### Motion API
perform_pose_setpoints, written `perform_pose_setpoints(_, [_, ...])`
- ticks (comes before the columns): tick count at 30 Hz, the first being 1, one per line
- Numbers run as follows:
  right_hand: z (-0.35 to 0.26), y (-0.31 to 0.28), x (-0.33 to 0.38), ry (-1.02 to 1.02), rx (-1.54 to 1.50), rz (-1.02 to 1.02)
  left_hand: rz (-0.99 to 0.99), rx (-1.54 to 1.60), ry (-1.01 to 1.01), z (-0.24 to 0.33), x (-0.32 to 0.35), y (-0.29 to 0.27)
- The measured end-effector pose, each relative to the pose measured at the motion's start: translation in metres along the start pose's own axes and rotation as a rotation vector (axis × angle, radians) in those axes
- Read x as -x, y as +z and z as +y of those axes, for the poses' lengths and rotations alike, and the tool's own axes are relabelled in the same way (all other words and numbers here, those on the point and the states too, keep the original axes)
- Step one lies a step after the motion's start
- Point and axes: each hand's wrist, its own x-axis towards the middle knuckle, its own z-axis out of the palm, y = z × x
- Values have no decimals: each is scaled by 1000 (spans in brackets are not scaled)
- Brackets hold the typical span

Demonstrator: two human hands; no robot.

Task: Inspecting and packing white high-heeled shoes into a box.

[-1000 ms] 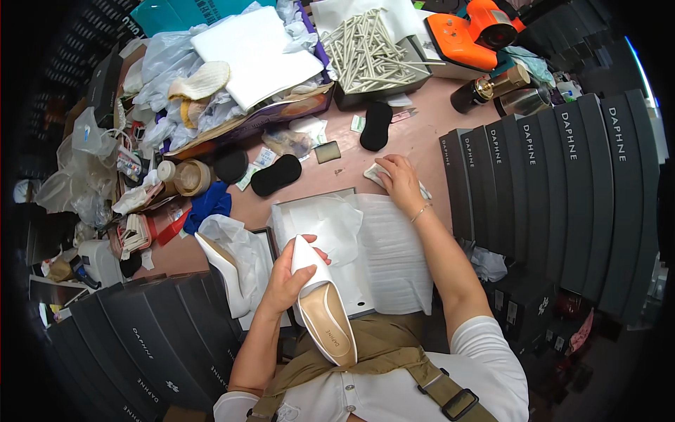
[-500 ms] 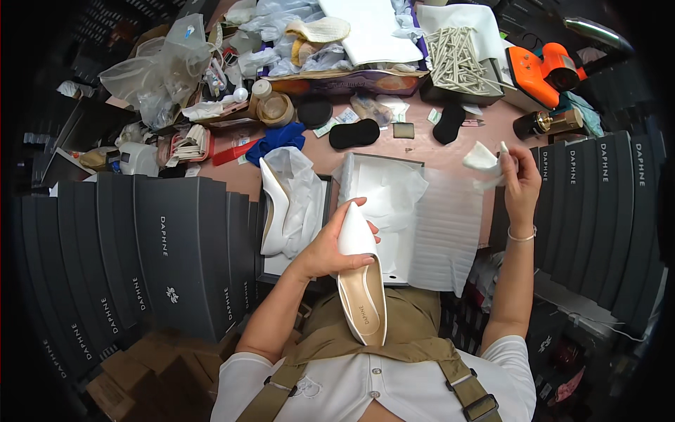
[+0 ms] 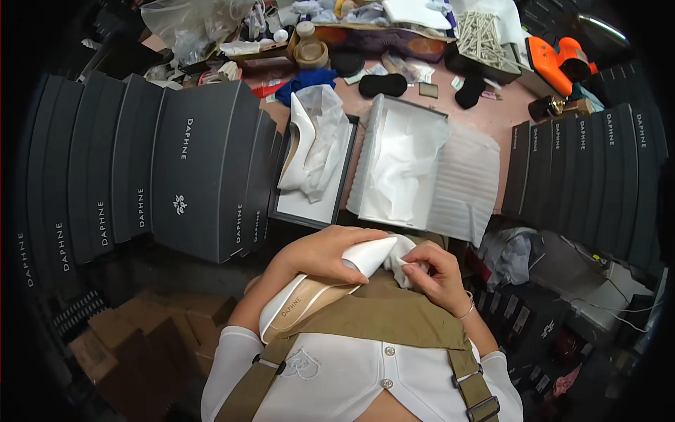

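A white pointed-toe shoe (image 3: pixel 368 256) lies tilted over my lap, its toe to the right and its beige insole showing. Around its front part my left hand (image 3: pixel 325 252) is closed. My right hand (image 3: pixel 434 271) pinches a crumpled white cloth (image 3: pixel 401 259) right beside the shoe's toe. Beyond my hands, the other white shoe (image 3: pixel 301 137) rests on its side with tissue paper (image 3: pixel 325 133) in a dark shallow box part (image 3: pixel 347 165). To its right stands an open shoebox (image 3: pixel 434 111) lined with white tissue, and a translucent packing sheet (image 3: pixel 472 179) hangs over its right side.
Stacks of dark shoeboxes (image 3: pixel 193 169) flank me on the left, and more shoeboxes (image 3: pixel 580 158) stand at right. Along the table's back are black oval pads (image 3: pixel 382 85), a blue cloth (image 3: pixel 302 86), a box of pale sticks (image 3: pixel 484 42) and an orange device (image 3: pixel 550 65).
My right hand has come down from the upper right with the cloth to the shoe's toe. My left hand has lowered and turned the shoe sideways. The view has shifted downward.
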Motion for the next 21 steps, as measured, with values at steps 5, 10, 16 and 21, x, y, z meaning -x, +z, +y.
perform_pose_setpoints(5, [-6,12,16,6,-51,1,-110,101,122,-1,29,-1])
perform_pose_setpoints(10, [-14,15,13,-156,-15,-163,-160,64,85,4,32,-4])
perform_pose_setpoints(16, [-19,16,7,-309,84,-202,-34,41,202,4,22,1])
perform_pose_setpoints(21, [-17,19,4,-405,185,-173,-82,8,109,6,11,5])
